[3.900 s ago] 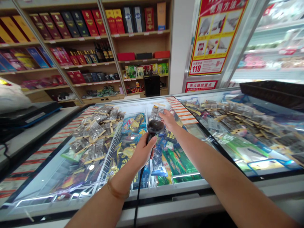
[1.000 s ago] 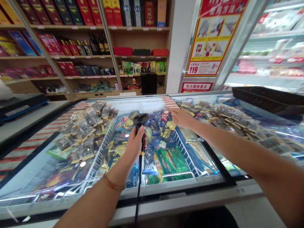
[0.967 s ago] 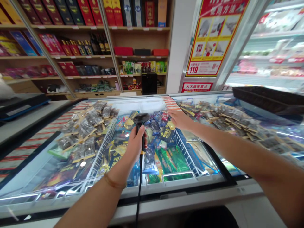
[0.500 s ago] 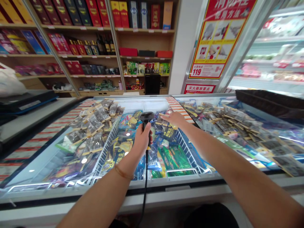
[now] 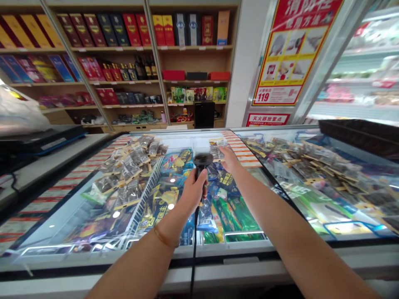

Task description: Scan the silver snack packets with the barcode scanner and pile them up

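Observation:
My left hand (image 5: 193, 189) is wrapped round the handle of a black barcode scanner (image 5: 203, 158), whose head points away over the freezer. Its black cable (image 5: 195, 249) hangs down toward me. My right hand (image 5: 230, 160) is farther off, its fingers at the right end of a small clear snack packet (image 5: 215, 146) with a tan cardboard edge. The packet appears pinched there, though the fingertips are partly hidden. Below both hands lies the glass top of a chest freezer (image 5: 190, 139), with blue, gold and green frozen packs (image 5: 235, 214) visible beneath it.
Similar snack packets are heaped on the glass at left (image 5: 131, 162) and right (image 5: 314, 160). A black tray (image 5: 358, 135) sits far right, and a dark device (image 5: 52, 139) stands on the left counter. Beyond the freezer are shelves of boxes (image 5: 174, 74).
My right hand has moved the snack packet farther away across the glass. The scanner stays in my left hand, and the view has tilted up slightly.

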Demonstrator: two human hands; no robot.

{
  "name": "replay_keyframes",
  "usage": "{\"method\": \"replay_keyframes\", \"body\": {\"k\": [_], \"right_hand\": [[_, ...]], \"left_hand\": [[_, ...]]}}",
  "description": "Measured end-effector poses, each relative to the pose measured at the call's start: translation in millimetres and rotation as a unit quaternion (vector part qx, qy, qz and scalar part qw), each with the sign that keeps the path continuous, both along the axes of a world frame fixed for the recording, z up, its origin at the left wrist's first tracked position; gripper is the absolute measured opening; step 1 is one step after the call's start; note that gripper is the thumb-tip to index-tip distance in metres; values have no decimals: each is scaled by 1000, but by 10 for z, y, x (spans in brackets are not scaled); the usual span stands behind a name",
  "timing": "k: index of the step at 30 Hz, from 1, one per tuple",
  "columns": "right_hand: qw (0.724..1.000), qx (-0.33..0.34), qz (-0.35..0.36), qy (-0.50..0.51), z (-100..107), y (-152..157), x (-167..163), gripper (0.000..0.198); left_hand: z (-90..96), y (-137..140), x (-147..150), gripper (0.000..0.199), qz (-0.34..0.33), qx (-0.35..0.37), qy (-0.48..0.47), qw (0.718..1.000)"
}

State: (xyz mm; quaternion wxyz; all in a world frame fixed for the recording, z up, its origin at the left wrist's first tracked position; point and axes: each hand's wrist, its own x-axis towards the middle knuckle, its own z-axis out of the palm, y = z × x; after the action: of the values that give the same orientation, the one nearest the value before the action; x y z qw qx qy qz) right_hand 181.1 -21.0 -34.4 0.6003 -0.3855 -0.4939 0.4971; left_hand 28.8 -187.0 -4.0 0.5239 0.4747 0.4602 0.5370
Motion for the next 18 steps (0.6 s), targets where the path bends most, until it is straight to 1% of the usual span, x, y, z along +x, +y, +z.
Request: {"method": "replay_keyframes", "body": {"k": [2, 3, 5, 8, 12, 14, 18], "right_hand": [[998, 15, 20, 61, 23, -16, 7, 33], [997, 25, 19, 67, 34, -27, -1, 35], [998, 35, 7, 51, 50, -49, -27, 38], [999, 35, -8, 20, 57, -72, -56, 39], [1000, 15, -19, 2, 43, -66, -42, 43], [1000, 11, -20, 9, 33, -54, -35, 43], [999, 28, -9, 41, 3, -22, -39, 43]], "left_hand": [[2, -29, 16, 54, -24, -1, 13, 1000], [1, -43, 23, 54, -36, -2, 19, 999], [-10, -61, 31, 53, -53, 4, 33, 998], [-37, -66, 30, 52, -59, 17, 50, 997], [-66, -55, 19, 51, -60, 19, 57, 996], [-69, -55, 16, 52, -61, 21, 64, 996], [-57, -63, 18, 55, -68, 23, 75, 995]]}}
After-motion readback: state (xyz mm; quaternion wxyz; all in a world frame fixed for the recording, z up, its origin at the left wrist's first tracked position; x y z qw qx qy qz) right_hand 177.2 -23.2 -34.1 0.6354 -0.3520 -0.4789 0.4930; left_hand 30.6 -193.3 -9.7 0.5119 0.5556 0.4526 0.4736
